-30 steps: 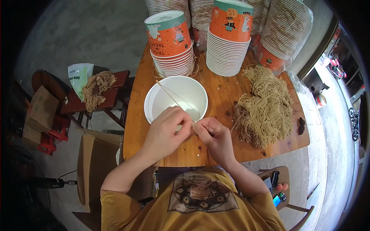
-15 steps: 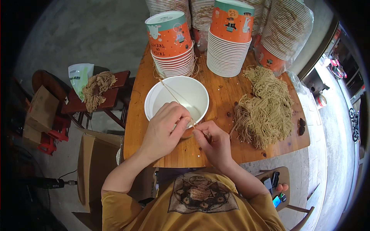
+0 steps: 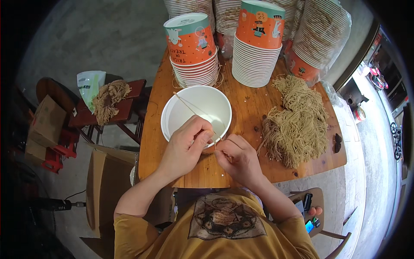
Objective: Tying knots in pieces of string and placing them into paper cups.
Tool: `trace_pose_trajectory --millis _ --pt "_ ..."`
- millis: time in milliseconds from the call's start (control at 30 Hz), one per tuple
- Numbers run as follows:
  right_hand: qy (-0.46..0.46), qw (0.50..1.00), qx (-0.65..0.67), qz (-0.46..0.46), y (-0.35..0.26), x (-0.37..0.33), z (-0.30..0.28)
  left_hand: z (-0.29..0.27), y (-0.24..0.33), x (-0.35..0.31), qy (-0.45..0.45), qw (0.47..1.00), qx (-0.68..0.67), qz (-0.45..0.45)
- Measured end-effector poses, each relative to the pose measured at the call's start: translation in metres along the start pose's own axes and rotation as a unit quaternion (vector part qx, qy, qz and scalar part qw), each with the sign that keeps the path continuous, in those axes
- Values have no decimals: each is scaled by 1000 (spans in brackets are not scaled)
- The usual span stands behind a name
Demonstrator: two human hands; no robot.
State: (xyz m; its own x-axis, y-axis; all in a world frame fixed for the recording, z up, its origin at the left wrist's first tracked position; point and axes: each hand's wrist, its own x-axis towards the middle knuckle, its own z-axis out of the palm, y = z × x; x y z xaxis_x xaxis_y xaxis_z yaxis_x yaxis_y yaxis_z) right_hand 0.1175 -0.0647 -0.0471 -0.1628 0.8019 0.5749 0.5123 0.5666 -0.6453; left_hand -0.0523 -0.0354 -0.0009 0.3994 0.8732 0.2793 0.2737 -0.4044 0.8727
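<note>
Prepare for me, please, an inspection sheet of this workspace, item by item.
Surface: wooden table, small white specks.
Job's things: open bucket, cord across its mouth; tan cord bundle to the right.
Clutter: two inverted bucket stacks, dark objects by the right edge.
Grips: left grip pinches the cord; right grip curled beside it, hold unclear.
Cables: thin dark cable near the drill-like tool, left.
Surroundings: cardboard box, bench with plastic bag.

Left hand (image 3: 188, 140) pinching cord (image 3: 185, 103) across bucket (image 3: 223, 105); right hand (image 3: 237, 159) beside.
</note>
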Motion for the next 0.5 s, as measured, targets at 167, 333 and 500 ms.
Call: trace_pose_trajectory --millis 167,333,500 --pt "-27 996 80 -8 -3 4 -15 3 1 -3 -3 998 58 -5" --pt "-71 994 71 45 -1 8 -31 4 8 -8 -18 987 153 43" --pt "-78 991 94 61 -1 8 -34 9 2 -11 -27 956 262 130"
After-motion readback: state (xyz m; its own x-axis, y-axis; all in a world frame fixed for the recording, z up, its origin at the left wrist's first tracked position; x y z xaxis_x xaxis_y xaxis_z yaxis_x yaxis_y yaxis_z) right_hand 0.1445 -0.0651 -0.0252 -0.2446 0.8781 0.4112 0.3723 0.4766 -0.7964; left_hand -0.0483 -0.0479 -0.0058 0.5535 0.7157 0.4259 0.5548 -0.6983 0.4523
